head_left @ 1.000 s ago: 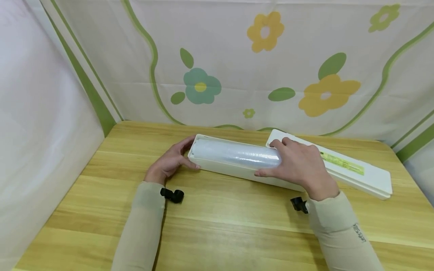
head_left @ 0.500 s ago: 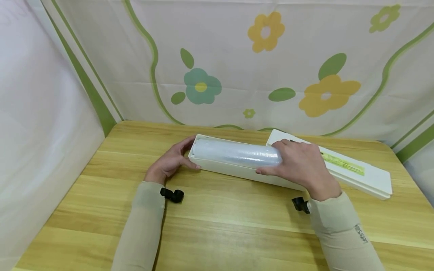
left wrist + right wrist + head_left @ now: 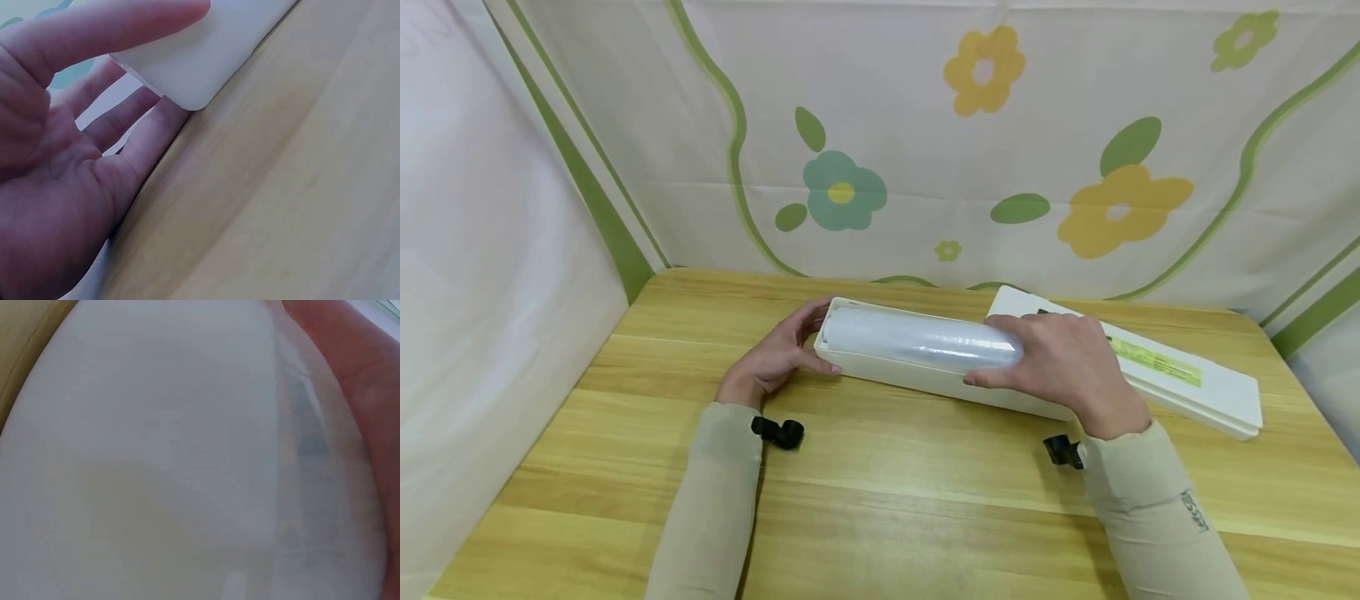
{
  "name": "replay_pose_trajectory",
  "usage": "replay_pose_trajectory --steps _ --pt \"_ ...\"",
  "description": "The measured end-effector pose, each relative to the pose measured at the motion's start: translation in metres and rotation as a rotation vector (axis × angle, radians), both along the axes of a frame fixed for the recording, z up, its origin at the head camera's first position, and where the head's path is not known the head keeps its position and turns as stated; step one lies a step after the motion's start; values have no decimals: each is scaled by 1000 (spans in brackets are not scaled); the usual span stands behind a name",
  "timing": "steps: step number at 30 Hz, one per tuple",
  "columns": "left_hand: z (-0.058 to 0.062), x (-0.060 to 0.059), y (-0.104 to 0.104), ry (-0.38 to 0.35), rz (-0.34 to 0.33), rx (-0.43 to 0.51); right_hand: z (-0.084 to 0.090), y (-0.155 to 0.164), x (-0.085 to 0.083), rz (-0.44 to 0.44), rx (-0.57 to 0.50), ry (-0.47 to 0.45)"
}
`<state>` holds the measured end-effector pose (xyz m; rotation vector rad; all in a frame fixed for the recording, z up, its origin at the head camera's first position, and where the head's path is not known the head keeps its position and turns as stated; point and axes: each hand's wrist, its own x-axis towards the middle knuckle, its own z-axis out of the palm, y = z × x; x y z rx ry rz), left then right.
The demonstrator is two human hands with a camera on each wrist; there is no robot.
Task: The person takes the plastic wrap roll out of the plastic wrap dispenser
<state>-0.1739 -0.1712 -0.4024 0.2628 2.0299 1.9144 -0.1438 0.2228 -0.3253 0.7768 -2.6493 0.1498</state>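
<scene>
A roll of cling film (image 3: 917,337) lies lengthwise in a long white box (image 3: 887,373), its clear wrap showing above the rim. At the box's left end, my left hand (image 3: 782,354) grips it, thumb on the front wall and fingers behind. In the left wrist view the thumb touches the white box (image 3: 200,72) near its rounded corner. My right hand (image 3: 1067,358) lies over the right part of the roll, thumb along the front rim, and hides that end. The right wrist view shows the box wall (image 3: 137,425) with the film (image 3: 319,456) against the palm.
The long white lid (image 3: 1232,396), with a yellow-green label, lies slantwise on the wooden table (image 3: 880,517) behind and right of the box. A flowered cloth (image 3: 910,167) hangs at the table's back edge, and a plain cloth (image 3: 490,292) at the left.
My right hand's fingers have shifted slightly on the far side of the roll. The box, the lid and my left hand stay in place.
</scene>
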Motion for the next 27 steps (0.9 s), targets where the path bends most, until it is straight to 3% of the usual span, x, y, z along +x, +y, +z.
replay_pose_trajectory --steps 27 --pt "0 -1 -1 -13 10 7 -3 4 -6 85 -90 206"
